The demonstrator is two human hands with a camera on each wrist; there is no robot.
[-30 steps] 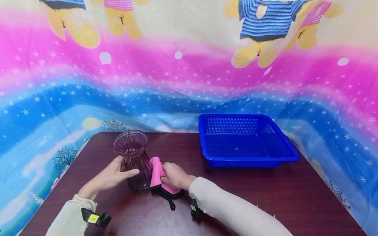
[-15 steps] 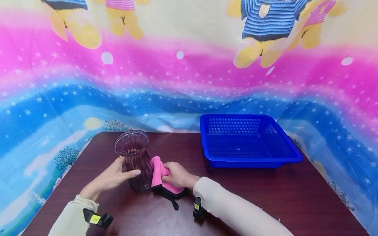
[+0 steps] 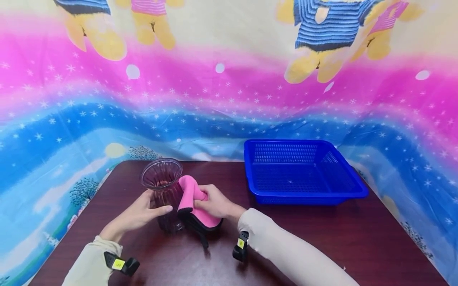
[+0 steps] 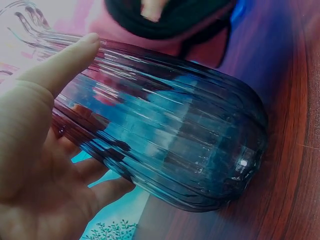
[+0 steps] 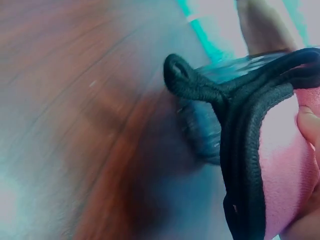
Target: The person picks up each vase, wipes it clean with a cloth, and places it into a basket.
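Note:
A clear ribbed glass vase [image 3: 167, 198] with a flared rim stands upright on the table. My left hand [image 3: 136, 216] grips it from the left, thumb across the near side and fingers behind. The left wrist view brings the fluted glass body [image 4: 185, 135] close, with the fingers partly seen through it. In my right hand [image 3: 217, 203] is a folded pink cloth [image 3: 188, 194] with black edging, held against or very near the vase's right side. A black hanging loop [image 5: 187, 82] sticks out from the cloth in the right wrist view. Part of the vase is hidden behind the cloth.
A blue plastic basket [image 3: 304, 194] with perforated walls stands at the back right of the dark wood table [image 3: 322, 234]. Behind the table hangs a printed curtain [image 3: 214, 99] with bears and snowflakes. Each wrist wears a small black camera.
My right hand has raised the pink cloth along the vase's side, and its fold has shifted. My left hand keeps its hold, and the vase stays upright.

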